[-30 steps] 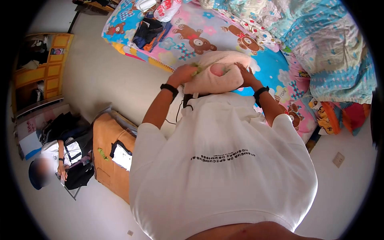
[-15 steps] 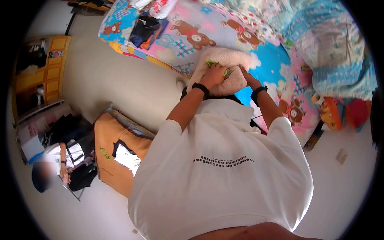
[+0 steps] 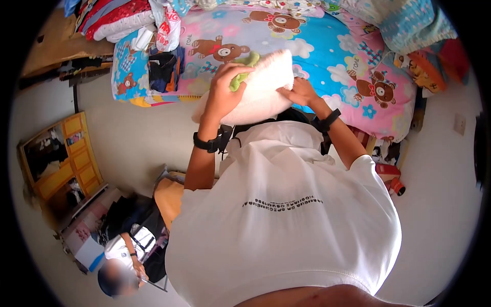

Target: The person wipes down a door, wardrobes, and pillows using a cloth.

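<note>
A pale pink fluffy plush cushion (image 3: 263,89) is held up in front of my body, at the near edge of the bed. A soft green piece (image 3: 239,79) on it shows beside the fingers of my left hand (image 3: 226,87), which is closed on the cushion's upper left side. My right hand (image 3: 300,93) grips the cushion's right edge, thumb on the near face and fingers curled. The cushion's far side is hidden. Both wrists wear black bands.
The bed (image 3: 327,56) has a bear-print cover. Folded dark clothes (image 3: 166,69) and a red-and-white plastic bag (image 3: 169,30) lie on its left part. Stacked bedding (image 3: 120,20) is beyond. A seated person (image 3: 130,250) is at lower left, near a wooden cabinet (image 3: 79,153).
The cushion has tipped up and turned, showing a smoother face. My left hand has moved left with the green piece; my right hand has shifted slightly left and stays on the edge. The view has swung.
</note>
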Available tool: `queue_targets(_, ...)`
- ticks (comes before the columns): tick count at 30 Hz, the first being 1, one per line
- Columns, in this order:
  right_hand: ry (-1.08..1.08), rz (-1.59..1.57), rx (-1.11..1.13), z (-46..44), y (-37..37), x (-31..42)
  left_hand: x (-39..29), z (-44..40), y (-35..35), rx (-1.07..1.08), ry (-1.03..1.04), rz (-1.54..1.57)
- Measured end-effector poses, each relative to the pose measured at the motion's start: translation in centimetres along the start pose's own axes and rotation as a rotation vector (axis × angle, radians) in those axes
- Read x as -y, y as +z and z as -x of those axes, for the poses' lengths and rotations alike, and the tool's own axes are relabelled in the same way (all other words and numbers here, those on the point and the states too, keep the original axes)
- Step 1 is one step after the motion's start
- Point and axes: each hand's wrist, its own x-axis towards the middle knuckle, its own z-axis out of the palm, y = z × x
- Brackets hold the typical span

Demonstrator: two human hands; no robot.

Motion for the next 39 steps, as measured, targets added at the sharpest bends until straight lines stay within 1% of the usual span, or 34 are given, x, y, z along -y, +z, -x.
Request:
queue_targets(2, 0.17, 0.049, 0.039, 0.7, -0.6, 1.6, -0.5, 0.0, -1.3, 0.008, 0.015, 0.004)
queue_targets(3, 0.194, -0.055, 0.048, 0.3, 0.6, 0.1, 0.0, 0.1, -1.7, 0.056, 0.035, -0.008)
queue_targets(4, 0.206, -0.055, 0.042, 0.0, 0.9, -0.7, 0.7, 0.2, -2.0, 0.099, 0.054, -0.021)
queue_targets(6, 0.373, -0.098, 0.028, 0.2, 1.3, -1.8, 6.9, 2.8, -0.8, 0.242, -0.033, -0.102)
queue_targets(7, 0.4, -0.11, 0.04, 0.5, 2.0, -3.1, 12.2, 5.7, -0.2, 0.339, -0.122, -0.137)
queue_targets(8, 0.393, -0.097, 0.044, 0.8, 4.2, -6.2, 17.7, 9.9, -0.4, 0.47, -0.203, -0.242)
queue_targets(9, 0.368, -0.214, -0.139, 0.6, 7.4, -10.4, 22.7, 13.2, -0.8, 0.6, -0.283, -0.351)
queue_targets(10, 0.337, -0.339, -0.33, -0.3, 8.6, -12.7, 25.5, 16.3, -1.2, 0.489, -0.273, -0.311)
queue_targets(12, 0.409, -0.484, -0.243, 0.6, 6.7, -11.3, 25.4, 17.9, -2.1, 0.34, -0.481, -0.117)
queue_targets(13, 0.523, -0.514, -0.039, 0.8, 5.2, -10.5, 22.8, 17.6, -2.7, 0.338, -0.637, -0.048)
queue_targets(14, 0.442, -0.512, -0.098, 0.2, 6.7, -11.8, 20.9, 15.5, -3.4, 0.314, -0.774, 0.022)
queue_targets(15, 0.377, -0.529, -0.149, -0.1, 5.8, -9.5, 22.0, 15.5, -2.8, 0.232, -0.658, -0.018)
queue_targets(16, 0.312, -0.549, -0.19, 0.1, 5.1, -6.9, 22.9, 14.7, -1.9, 0.144, -0.547, 0.03)
queue_targets(17, 0.342, -0.611, -0.058, -0.8, 4.9, -6.4, 23.2, 14.5, -1.0, 0.063, -0.448, 0.076)
queue_targets(18, 0.329, -0.591, -0.021, -1.2, 4.4, -5.0, 21.7, 13.5, -0.7, -0.01, -0.414, 0.095)
queue_targets(19, 0.271, -0.552, 0.013, -1.5, 3.2, -2.7, 19.0, 11.1, -1.0, -0.089, -0.374, 0.104)
queue_targets(21, 0.177, -0.436, 0.053, -2.5, 2.8, -0.6, 15.2, 8.0, -1.4, -0.289, -0.185, 0.106)
queue_targets(22, 0.148, -0.412, 0.084, -2.9, 2.0, 0.7, 13.2, 6.9, -1.9, -0.333, -0.202, 0.095)
queue_targets(24, 0.033, -0.318, 0.203, -2.8, -0.5, 5.0, 9.8, 5.4, -2.7, -0.403, -0.129, 0.071)
queue_targets(25, -0.021, -0.288, 0.172, -2.7, -1.0, 6.5, 9.3, 5.1, -2.5, -0.444, -0.135, 0.056)
queue_targets(26, -0.065, -0.254, 0.184, -2.7, -1.5, 7.8, 8.9, 5.0, -2.4, -0.442, -0.105, -0.006)
queue_targets(28, -0.054, -0.331, 0.255, -3.1, -1.8, 9.5, 8.6, 6.1, -2.8, -0.452, -0.088, -0.083)
queue_targets(30, -0.07, -0.362, 0.291, -2.8, -2.4, 11.4, 8.7, 7.6, -2.8, -0.598, -0.132, -0.063)
queue_targets(31, -0.075, -0.397, 0.314, -3.0, -2.7, 12.0, 8.2, 8.9, -3.0, -0.602, -0.236, -0.012)
queue_targets(32, -0.096, -0.385, 0.333, -3.1, -2.7, 11.9, 8.0, 10.4, -3.0, -0.629, -0.245, -0.025)
queue_targets(34, -0.12, -0.385, 0.412, -3.6, -2.5, 11.8, 8.0, 13.8, -2.6, -0.655, -0.357, -0.003)
queue_targets(35, -0.141, -0.376, 0.439, -4.1, -2.3, 12.0, 8.3, 15.3, -2.6, -0.682, -0.373, -0.02)
queue_targets(37, -0.145, -0.527, 0.476, -4.0, -1.6, 12.3, 8.8, 19.0, -1.8, -0.768, -0.458, -0.127)
queue_targets(38, -0.149, -0.508, 0.505, -3.7, -1.4, 12.3, 8.8, 20.9, -1.1, -0.794, -0.48, -0.125)
queue_targets(39, -0.157, -0.464, 0.546, -4.0, -1.5, 12.3, 9.0, 22.6, -0.4, -0.808, -0.686, 0.042)
